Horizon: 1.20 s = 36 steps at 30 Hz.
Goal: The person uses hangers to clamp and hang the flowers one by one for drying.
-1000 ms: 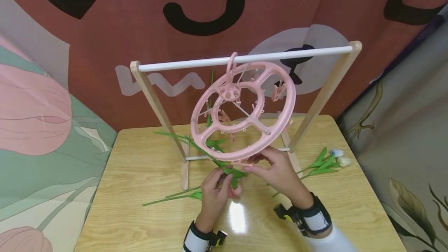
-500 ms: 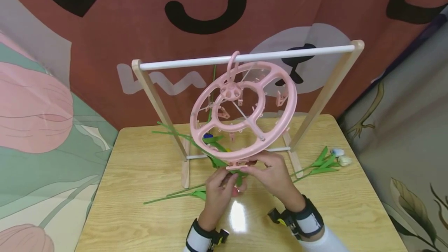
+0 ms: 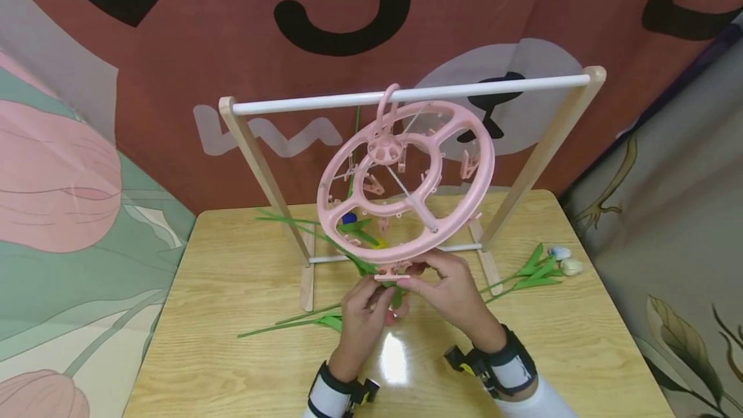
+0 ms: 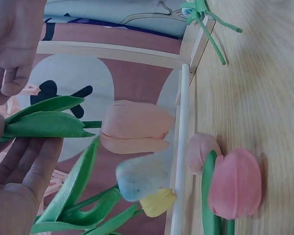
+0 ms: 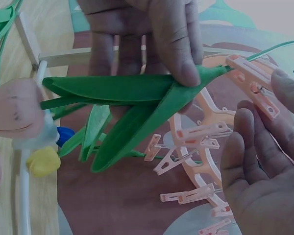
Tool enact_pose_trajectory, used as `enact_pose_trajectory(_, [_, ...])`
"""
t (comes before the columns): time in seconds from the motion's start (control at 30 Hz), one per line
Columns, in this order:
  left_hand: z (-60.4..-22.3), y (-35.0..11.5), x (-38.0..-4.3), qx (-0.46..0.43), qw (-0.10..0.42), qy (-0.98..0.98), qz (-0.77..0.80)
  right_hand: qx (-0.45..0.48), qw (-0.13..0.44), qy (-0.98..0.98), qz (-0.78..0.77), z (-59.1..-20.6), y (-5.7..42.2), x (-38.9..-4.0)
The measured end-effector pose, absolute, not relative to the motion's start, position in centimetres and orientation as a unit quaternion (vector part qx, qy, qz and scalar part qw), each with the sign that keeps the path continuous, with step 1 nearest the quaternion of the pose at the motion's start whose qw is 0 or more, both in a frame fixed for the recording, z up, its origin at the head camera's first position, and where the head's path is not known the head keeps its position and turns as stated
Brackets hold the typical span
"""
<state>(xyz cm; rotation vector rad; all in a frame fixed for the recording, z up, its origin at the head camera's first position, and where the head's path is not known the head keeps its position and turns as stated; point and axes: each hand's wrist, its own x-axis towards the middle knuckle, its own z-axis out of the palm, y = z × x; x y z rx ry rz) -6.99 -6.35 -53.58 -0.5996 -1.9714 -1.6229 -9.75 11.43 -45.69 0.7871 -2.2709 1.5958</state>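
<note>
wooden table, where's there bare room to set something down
The wooden table is bare at left, beyond the rack's left foot and the lying green stems, and at front right, between the right wrist strap and white tulip. It's crowded in the middle, around the pink clip hanger, with the left hand, right hand and held peach tulip.

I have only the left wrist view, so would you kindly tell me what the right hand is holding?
Observer: In the right wrist view, the right hand pinches a pink clothespin.
Operator: Thank you; is anything at its tip?
Observer: Yes, a green stem shows on both sides of the tip; I cannot tell whether it is clamped.
Operator: And what is overhead, please?
Observer: In the head view, a round pink hanger hangs by its hook from a white top bar.
</note>
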Motion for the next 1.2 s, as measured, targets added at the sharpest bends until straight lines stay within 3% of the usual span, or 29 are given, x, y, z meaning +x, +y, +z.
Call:
enact_pose_trajectory(0.17, [-53.4, -6.5, -7.0, -0.229, 0.267, -0.721, -0.597, 0.277, 0.126, -0.797, 0.522, -45.7, 11.7, -9.6])
enact_pose_trajectory(0.33, [-53.2, -6.8, -6.7, -0.226, 0.268, -0.716, -0.603, 0.298, 0.181, -0.79, 0.504, -45.4, 12.5, -9.5])
enact_pose_trajectory(0.43, [-53.3, -7.0, -6.7, -0.225, 0.266, -0.717, -0.604, 0.308, 0.258, -0.769, 0.498, -44.9, 13.3, -9.7])
enact_pose_trajectory(0.6, [-53.4, -7.4, -6.7, -0.223, 0.274, -0.725, -0.591, 0.274, 0.448, -0.722, 0.45, -42.9, 14.7, -10.7])
enact_pose_trajectory(0.7, [-53.4, -7.7, -6.9, -0.221, 0.286, -0.734, -0.574, 0.255, 0.5, -0.718, 0.412, -41.1, 15.4, -11.8])
enact_pose_trajectory(1.0, [-53.3, -8.4, -6.9, -0.211, 0.283, -0.742, -0.57, 0.316, 0.415, -0.807, 0.277, -36.7, 18.9, -15.1])
enact_pose_trajectory(1.2, [-53.1, -9.0, -7.0, -0.19, 0.286, -0.749, -0.567, 0.337, 0.408, -0.811, 0.248, -36.3, 19.3, -14.8])
